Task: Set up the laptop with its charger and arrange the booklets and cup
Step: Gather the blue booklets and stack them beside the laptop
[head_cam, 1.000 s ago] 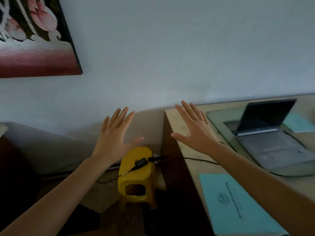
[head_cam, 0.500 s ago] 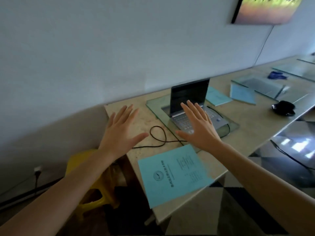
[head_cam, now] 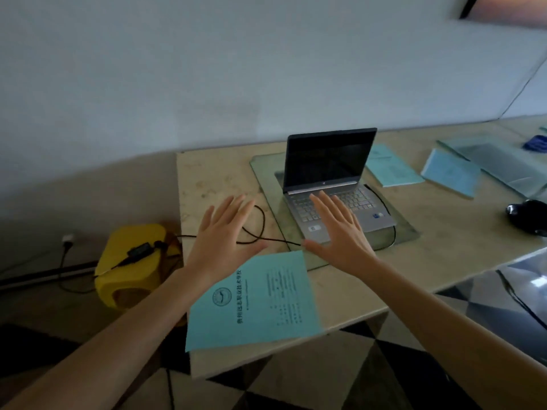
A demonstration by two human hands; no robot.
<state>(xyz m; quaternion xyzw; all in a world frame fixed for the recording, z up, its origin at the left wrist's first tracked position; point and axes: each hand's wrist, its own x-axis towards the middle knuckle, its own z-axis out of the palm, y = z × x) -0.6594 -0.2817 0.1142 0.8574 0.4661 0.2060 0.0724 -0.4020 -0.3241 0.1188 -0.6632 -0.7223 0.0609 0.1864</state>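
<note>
A silver laptop (head_cam: 331,179) stands open with a dark screen on a glass pane (head_cam: 263,170) on the beige counter (head_cam: 444,232). Its black charger cable (head_cam: 260,223) loops across the counter and runs left to the power brick (head_cam: 140,250) on a yellow stool (head_cam: 130,270). One blue booklet (head_cam: 260,303) lies at the counter's near edge, overhanging it. Two more booklets (head_cam: 390,170) (head_cam: 451,174) lie right of the laptop. A black cup (head_cam: 527,217) sits at the far right. My left hand (head_cam: 220,244) and my right hand (head_cam: 340,235) hover flat, fingers spread, holding nothing.
A wall plug (head_cam: 67,239) and cords sit low on the wall at left. Further glass panes (head_cam: 503,164) and a dark blue object (head_cam: 535,142) lie at the back right. The floor below has a black and pale checked pattern (head_cam: 370,377).
The view has swung from the wall and stool to the counter, then slightly closer. Both hands stay raised and spread, empty, over the cable and the laptop's front.
</note>
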